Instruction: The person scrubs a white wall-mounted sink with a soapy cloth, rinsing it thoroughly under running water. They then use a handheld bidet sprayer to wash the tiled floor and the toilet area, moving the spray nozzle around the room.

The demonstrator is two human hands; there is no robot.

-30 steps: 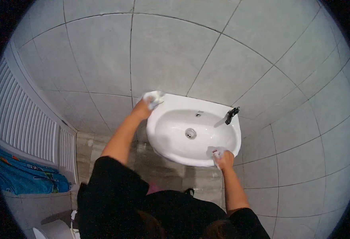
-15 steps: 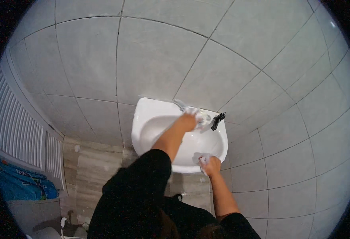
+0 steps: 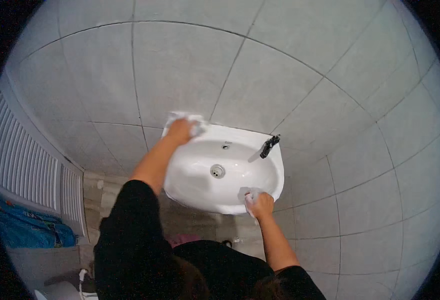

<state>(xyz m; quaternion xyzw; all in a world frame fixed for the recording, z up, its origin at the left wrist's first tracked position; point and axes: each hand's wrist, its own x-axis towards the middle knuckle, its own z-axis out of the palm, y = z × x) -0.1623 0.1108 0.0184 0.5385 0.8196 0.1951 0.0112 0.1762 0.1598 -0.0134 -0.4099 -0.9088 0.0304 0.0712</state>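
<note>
In front of me is a white sink (image 3: 180, 175) with a round drain (image 3: 217, 171) and a black faucet (image 3: 270, 146) at its back right. My left hand (image 3: 180, 131) presses a white cloth (image 3: 198, 126) onto the back left corner of the rim, against the tiled wall; both are slightly blurred. At the front right rim, my right hand (image 3: 263, 205) is closed on another white, crumpled cloth (image 3: 250, 202), part of which hangs down outside the sink.
Grey tiled walls (image 3: 185, 70) rise behind and to the right of the sink. A white louvered door (image 3: 22, 150) stands at the left, with a blue patterned towel (image 3: 27, 222) below it. Wood-look flooring (image 3: 92, 200) shows beneath.
My left hand has swept left with its cloth, from the back middle of the rim to the back left corner. The drain now shows. My right hand has stayed at the front right rim.
</note>
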